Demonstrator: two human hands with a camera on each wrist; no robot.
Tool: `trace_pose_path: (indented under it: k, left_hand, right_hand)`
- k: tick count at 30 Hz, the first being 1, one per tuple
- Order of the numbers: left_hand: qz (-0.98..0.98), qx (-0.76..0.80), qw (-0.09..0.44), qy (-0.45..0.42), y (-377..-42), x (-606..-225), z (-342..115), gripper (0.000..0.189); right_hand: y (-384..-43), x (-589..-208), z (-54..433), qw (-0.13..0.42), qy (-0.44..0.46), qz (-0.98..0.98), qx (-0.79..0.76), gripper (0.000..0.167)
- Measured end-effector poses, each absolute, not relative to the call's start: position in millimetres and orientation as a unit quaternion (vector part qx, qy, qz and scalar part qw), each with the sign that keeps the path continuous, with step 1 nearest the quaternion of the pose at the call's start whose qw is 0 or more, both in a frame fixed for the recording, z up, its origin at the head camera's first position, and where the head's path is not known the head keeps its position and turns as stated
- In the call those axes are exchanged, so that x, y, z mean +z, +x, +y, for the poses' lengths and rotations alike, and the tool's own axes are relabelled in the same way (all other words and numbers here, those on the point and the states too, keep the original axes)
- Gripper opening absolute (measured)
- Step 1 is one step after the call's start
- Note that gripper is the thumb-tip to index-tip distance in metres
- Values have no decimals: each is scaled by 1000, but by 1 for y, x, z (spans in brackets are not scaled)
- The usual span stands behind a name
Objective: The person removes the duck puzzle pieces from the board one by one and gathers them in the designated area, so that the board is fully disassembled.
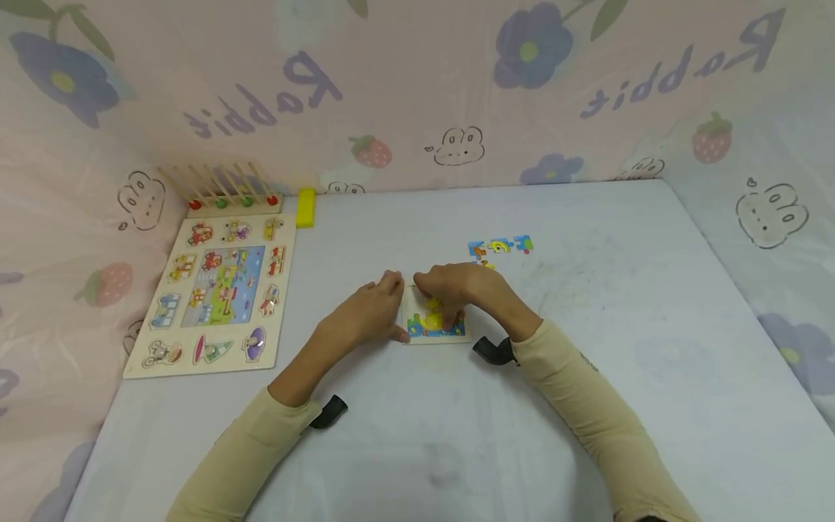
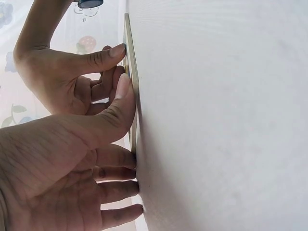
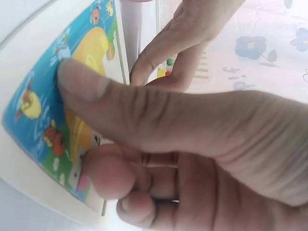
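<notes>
A small jigsaw board point(image 1: 457, 340) with a pale wooden rim lies flat on the table between both hands. Its assembled picture point(image 3: 36, 132) shows blue water, a yellow shape and small animals. My left hand point(image 1: 368, 312) rests along the board's left side; in the left wrist view its thumb touches the edge and its fingertips reach the tabletop. Over the board is my right hand point(image 1: 459, 286), its straight thumb point(image 3: 120, 103) pressing on the picture and its other fingers bent at the far part. That hand hides much of the picture.
Several loose jigsaw pieces point(image 1: 500, 246) lie just beyond the right hand. At the left is a larger wooden peg puzzle point(image 1: 280, 319), with a bead rack point(image 1: 235, 206) behind it. A yellow block point(image 1: 305, 208) stands beside the rack. Patterned fabric point(image 1: 404, 94) hangs at the back.
</notes>
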State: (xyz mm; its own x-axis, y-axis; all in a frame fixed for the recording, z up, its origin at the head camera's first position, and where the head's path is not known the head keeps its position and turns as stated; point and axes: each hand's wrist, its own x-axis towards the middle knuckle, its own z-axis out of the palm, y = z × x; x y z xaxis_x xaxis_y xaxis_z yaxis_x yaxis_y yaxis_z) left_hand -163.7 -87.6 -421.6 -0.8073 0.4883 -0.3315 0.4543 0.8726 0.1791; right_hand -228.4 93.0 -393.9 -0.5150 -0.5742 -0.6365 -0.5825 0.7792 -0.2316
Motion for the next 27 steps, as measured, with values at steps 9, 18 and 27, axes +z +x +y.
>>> trace_pose_path:
  k: [9,18,27]
  left_hand:
    - [949,41,183,253,-164,-421,-88,105]
    - [949,42,184,253,-164,-420,-88,106]
    - [950,42,179,254,-165,-421,-88,104]
  right_hand:
    - [-230,-394,93,361,-341,868,5,54]
    - [-230,-394,93,359,-333,872,5,58]
    - [-229,-392,92,347,-338,875,13,57]
